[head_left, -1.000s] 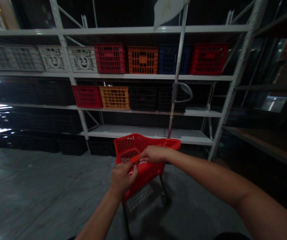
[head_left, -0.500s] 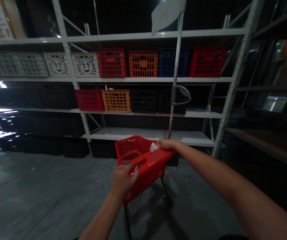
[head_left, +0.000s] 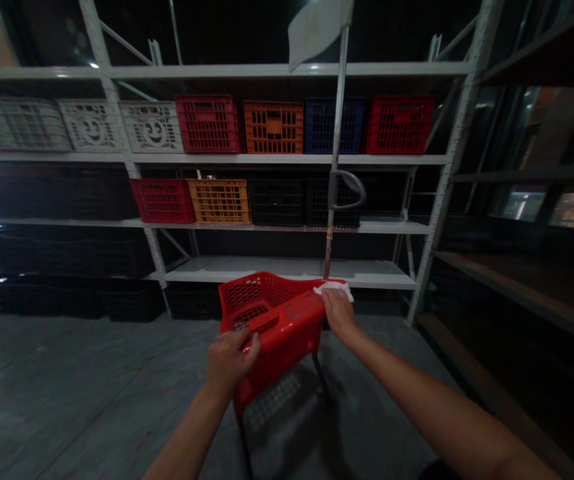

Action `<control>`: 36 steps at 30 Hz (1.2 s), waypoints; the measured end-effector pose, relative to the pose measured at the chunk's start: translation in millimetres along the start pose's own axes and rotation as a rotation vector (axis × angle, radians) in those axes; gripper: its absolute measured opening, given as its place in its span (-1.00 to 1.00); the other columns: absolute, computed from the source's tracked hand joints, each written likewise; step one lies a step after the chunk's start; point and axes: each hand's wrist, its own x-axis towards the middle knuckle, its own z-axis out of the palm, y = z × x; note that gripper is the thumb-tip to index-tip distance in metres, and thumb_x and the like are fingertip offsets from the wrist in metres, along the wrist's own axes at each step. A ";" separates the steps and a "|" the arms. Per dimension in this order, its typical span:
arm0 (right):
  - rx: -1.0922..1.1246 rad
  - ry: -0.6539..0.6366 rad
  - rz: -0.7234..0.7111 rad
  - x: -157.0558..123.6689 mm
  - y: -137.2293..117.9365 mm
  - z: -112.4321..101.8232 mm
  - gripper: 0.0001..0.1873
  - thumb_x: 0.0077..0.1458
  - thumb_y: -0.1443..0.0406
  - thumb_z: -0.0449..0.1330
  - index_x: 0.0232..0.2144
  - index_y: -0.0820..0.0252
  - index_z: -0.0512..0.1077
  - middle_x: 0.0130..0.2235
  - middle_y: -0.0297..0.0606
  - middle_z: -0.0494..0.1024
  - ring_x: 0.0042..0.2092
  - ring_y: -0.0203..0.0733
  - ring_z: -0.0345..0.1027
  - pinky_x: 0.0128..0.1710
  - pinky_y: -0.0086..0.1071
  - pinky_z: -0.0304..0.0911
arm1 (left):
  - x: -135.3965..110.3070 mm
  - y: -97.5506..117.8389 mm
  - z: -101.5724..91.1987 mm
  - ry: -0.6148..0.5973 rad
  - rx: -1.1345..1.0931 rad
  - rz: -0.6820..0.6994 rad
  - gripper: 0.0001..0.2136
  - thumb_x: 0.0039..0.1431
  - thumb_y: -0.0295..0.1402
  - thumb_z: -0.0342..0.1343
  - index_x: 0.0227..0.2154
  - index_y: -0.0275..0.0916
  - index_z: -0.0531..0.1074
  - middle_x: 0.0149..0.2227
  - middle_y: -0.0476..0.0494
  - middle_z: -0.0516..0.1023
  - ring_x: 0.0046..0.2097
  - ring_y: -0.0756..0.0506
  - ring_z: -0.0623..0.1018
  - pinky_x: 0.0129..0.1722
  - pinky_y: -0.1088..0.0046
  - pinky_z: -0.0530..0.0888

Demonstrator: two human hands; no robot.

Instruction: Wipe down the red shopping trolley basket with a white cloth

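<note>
A red plastic shopping cart [head_left: 287, 347] stands in front of me, its perforated basket opening toward the shelves. My left hand [head_left: 231, 360] is closed around the near left end of its handle edge. At the right corner of the cart, my right hand [head_left: 337, 312] is closed on a white cloth or tissue [head_left: 335, 288], pressing it against the red rim. Part of the white piece sticks out past the fingers. A pole [head_left: 339, 113] with a pale flag [head_left: 318, 32] and a grey loop handle [head_left: 351, 191] rises behind the cart's right corner.
A white metal rack [head_left: 287, 160] holds a red crate [head_left: 207, 125], an orange crate [head_left: 273, 128], a blue crate [head_left: 334, 127], white smiley crates [head_left: 151, 128] and a yellow crate [head_left: 220, 201]. Dark shelving [head_left: 517, 273] stands at the right. Grey floor [head_left: 91, 387] surrounds the cart.
My right hand has swung round the cart's right corner, and more of the white piece now shows beyond its fingers. The left hand keeps its grip. The whole view has shifted slightly.
</note>
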 end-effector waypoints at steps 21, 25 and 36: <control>-0.016 0.146 -0.098 -2.7 7.0 25.8 -0.59 0.21 0.34 -0.20 -0.43 0.23 0.43 -0.39 -0.17 0.48 -0.26 -0.13 0.26 -0.04 -0.20 0.03 | 4.5 -67.7 -22.6 -0.093 0.089 -0.141 -0.73 0.07 -0.31 -0.13 -0.49 -0.23 0.47 -0.32 -0.13 0.51 -0.26 -0.10 0.47 -0.20 0.35 0.36; 0.169 0.275 -0.379 -28.1 -14.3 28.0 -0.67 0.21 0.30 -0.14 -0.21 0.20 0.40 -0.26 -0.21 0.51 -0.18 -0.18 0.28 0.05 -0.14 -0.03 | 7.2 -45.5 -29.8 0.038 0.239 -0.198 -0.75 0.07 -0.31 -0.11 -0.38 -0.22 0.47 -0.17 -0.18 0.45 -0.14 -0.17 0.43 -0.11 0.24 0.32; 0.482 0.329 -0.346 -52.7 -28.3 35.5 -0.63 0.22 0.23 -0.18 -0.17 0.17 0.39 -0.19 -0.18 0.51 -0.10 -0.17 0.33 0.08 -0.11 -0.02 | 37.3 12.7 -4.5 -0.207 0.164 -0.063 -0.66 0.18 -0.19 -0.19 -0.21 -0.21 0.43 -0.13 -0.17 0.52 -0.02 -0.18 0.41 0.02 0.16 0.18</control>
